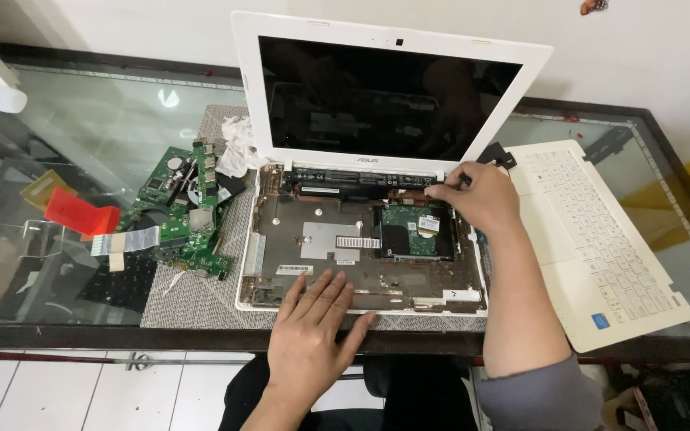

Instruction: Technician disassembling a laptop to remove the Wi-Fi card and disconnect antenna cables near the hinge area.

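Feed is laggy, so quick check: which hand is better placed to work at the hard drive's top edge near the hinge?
Probably the right hand: its fingertips are already at the laptop base rear edge, just above the hard drive. The left hand lies flat on the front edge, seemingly steadying it.

We cannot tell what the right hand (477, 195) pinches — its fingertips cover the spot by the hinge. The left hand (313, 327) hides the laptop base's (321, 231) front edge, and the bench (81, 120) runs past the frame.

Glass surface (81, 128), dark frame: grey mat (193, 299) centre, white keyboard cover (600, 239) right, red piece (81, 214) left.
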